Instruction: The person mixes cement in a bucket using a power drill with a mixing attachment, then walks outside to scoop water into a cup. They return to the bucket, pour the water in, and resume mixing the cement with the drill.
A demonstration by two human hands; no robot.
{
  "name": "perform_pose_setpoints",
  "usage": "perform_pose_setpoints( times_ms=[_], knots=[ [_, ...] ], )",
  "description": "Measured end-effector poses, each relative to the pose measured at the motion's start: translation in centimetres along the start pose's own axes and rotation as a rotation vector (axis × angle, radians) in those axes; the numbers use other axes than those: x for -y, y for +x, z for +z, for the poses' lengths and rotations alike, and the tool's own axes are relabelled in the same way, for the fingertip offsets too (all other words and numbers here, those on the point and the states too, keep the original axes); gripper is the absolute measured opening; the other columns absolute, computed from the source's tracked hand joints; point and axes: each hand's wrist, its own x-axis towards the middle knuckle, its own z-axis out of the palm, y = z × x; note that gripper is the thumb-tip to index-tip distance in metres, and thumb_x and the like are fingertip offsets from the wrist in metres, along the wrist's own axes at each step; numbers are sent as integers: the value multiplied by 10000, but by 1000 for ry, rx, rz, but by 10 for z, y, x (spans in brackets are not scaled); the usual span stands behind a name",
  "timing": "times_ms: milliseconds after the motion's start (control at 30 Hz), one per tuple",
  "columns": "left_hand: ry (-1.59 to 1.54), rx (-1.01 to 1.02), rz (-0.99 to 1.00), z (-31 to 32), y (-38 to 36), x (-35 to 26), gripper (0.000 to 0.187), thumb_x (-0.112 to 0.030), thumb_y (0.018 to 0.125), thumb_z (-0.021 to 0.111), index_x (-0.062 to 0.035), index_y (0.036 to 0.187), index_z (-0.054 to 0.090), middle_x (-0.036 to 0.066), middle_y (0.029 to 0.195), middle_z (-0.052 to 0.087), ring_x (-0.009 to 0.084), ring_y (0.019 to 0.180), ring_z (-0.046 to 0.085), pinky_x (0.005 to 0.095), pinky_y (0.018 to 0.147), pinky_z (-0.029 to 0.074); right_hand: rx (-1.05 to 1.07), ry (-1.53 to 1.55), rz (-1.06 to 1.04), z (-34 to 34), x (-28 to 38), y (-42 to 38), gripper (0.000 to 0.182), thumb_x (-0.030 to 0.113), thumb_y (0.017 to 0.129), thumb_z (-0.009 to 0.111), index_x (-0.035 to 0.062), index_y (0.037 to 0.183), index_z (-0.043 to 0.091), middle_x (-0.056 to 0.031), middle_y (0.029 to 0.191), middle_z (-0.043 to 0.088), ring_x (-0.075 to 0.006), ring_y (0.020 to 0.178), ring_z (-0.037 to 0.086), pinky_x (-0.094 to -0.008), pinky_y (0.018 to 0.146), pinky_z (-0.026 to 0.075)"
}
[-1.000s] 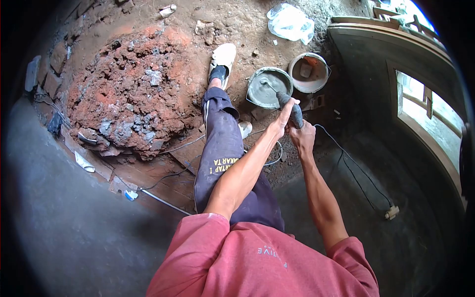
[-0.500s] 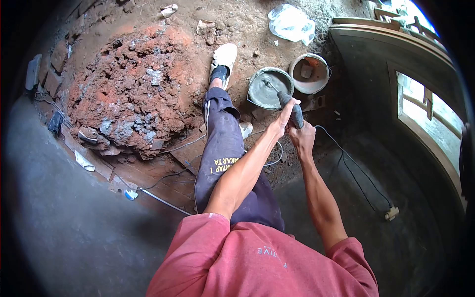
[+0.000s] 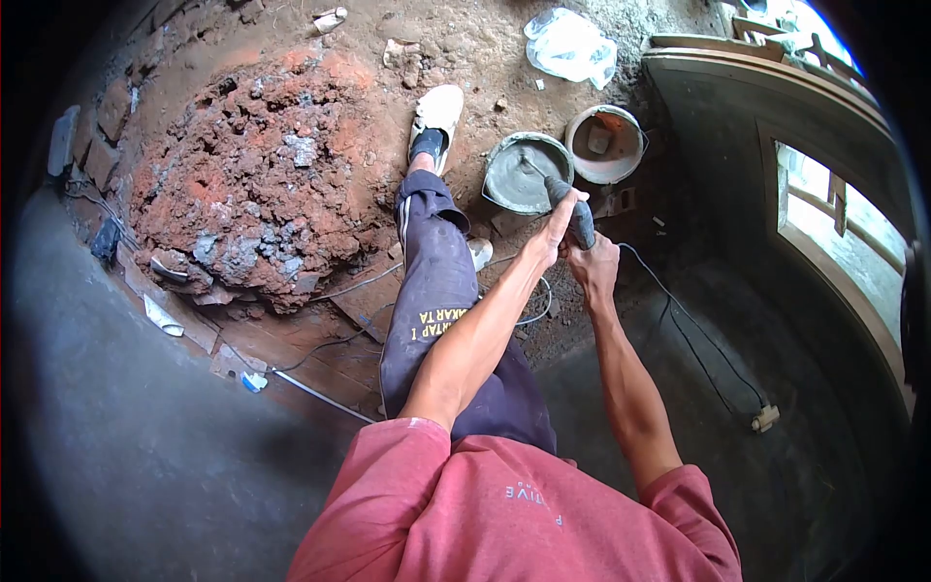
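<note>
A dark corded power drill (image 3: 582,225) is gripped by both of my hands. My left hand (image 3: 556,233) closes round its body from the left, and my right hand (image 3: 593,262) wraps the rear handle. From the drill a thin mixing rod (image 3: 534,168) slants down into a bucket (image 3: 495,193) of wet grey mortar (image 3: 519,182). The rod's lower end is sunk in the mortar and hidden. Right beside that one stands a second bucket (image 3: 606,173) with a brownish chunk inside. The drill's cord (image 3: 669,291) trails away on the right.
A large heap of reddish soil and rubble (image 3: 252,184) lies at left. Near the buckets is a clear plastic bag (image 3: 570,47). The cord runs to a pale socket block (image 3: 765,418) on the grey floor. A window-like framed panel (image 3: 824,184) stands at right.
The rod's end has shifted slightly within the mortar, and the mortar's surface pattern differs. Both hands keep their hold on the drill, almost unmoved.
</note>
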Motion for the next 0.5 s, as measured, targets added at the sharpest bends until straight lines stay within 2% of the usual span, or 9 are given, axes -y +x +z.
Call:
perform_pose_setpoints(
  times_ms=[267, 333, 500],
  knots=[
    [-5, -13, -52, -1, 7, 4, 412, -605, 719, 651, -200, 708, 572, -13, 640, 548, 148, 586, 522, 320, 558, 403, 18, -41, -25, -2, -3, 2, 318, 322, 778, 688, 6, 801, 709, -224, 744, 680, -395, 720, 681, -445, 678, 528],
    [-19, -8, -52, -4, 12, 8, 458, -627, 677, 676, -185, 764, 596, 10, 695, 582, 180, 616, 563, 341, 552, 446, 44, 4, -10, -1, -6, 3, 316, 322, 778, 688, 7, 801, 709, -222, 746, 682, -393, 720, 681, -445, 677, 528],
    [-24, 24, -36, -8, 16, 11, 458, -630, 678, 674, -185, 761, 599, 11, 697, 591, 182, 612, 566, 345, 562, 451, 55, 30, -15, 3, -12, 7, 311, 318, 773, 691, 9, 803, 710, -225, 739, 678, -395, 722, 681, -447, 678, 528]
  ],
)
